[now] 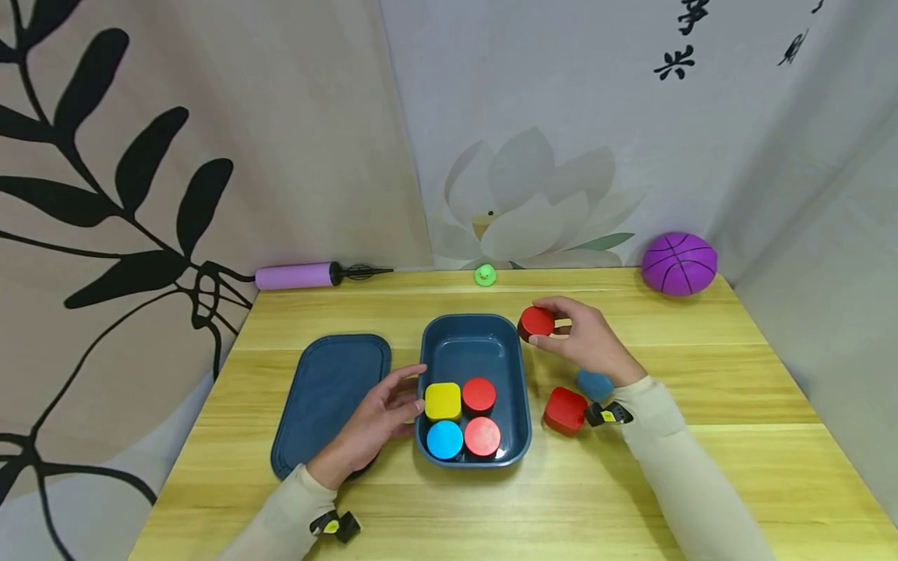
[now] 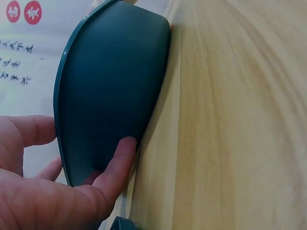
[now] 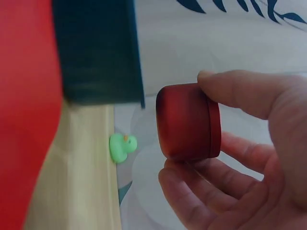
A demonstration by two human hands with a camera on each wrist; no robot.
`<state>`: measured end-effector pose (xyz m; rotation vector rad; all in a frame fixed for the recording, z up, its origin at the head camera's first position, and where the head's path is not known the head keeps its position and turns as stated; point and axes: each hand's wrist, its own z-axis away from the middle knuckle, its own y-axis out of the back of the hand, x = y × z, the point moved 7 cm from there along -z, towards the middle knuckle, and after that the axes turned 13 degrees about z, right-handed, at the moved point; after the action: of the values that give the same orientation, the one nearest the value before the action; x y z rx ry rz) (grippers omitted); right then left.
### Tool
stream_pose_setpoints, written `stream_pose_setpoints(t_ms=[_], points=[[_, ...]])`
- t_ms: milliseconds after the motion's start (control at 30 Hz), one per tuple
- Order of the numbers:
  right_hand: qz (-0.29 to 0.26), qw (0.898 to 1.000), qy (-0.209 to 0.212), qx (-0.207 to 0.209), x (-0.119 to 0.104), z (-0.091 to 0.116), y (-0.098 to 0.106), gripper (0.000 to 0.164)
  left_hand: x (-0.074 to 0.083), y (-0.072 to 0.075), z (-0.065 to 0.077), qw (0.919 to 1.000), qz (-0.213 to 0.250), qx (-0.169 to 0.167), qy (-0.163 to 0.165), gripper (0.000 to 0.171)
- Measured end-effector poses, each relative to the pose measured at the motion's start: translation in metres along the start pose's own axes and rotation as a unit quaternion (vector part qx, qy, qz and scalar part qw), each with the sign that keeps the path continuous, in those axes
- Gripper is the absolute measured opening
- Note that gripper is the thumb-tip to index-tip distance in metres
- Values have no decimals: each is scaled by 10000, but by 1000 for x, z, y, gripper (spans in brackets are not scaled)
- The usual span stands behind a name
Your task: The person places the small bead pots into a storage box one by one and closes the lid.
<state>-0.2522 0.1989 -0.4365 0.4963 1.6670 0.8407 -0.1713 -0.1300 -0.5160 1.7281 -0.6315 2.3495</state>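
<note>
My right hand (image 1: 585,335) pinches a small round red tin (image 1: 536,322) between thumb and fingers, just past the right rim of a dark blue tray-like box (image 1: 508,358). The right wrist view shows the red tin (image 3: 187,122) tilted on its side, a lid seam near one end. Inside the box, at its near end, sit a yellow square tin (image 1: 443,401), a blue round tin (image 1: 445,440) and two red round tins (image 1: 479,396). Fairly straight fingers of my left hand (image 1: 379,417) touch the box's left side; its thumb (image 2: 117,163) lies along the outer wall.
A dark blue lid (image 1: 326,397) lies left of the box. Right of it are a red square tin (image 1: 564,411) and a blue piece (image 1: 595,384) partly under my wrist. Along the back are a purple pump (image 1: 295,276), a green duck (image 1: 485,274) and a purple ball (image 1: 679,263).
</note>
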Motion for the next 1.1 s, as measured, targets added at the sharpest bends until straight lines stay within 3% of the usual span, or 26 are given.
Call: stream_pose_setpoints(t_ms=[500,1100], points=[[78,9968,736,-297,-57,-15,-39,63,0,1,0,10000,-81,-20,-35,62],[1079,9833,1139,-921,-81,-24,-98,66,0,3,0,9999,-104,4,83,60]])
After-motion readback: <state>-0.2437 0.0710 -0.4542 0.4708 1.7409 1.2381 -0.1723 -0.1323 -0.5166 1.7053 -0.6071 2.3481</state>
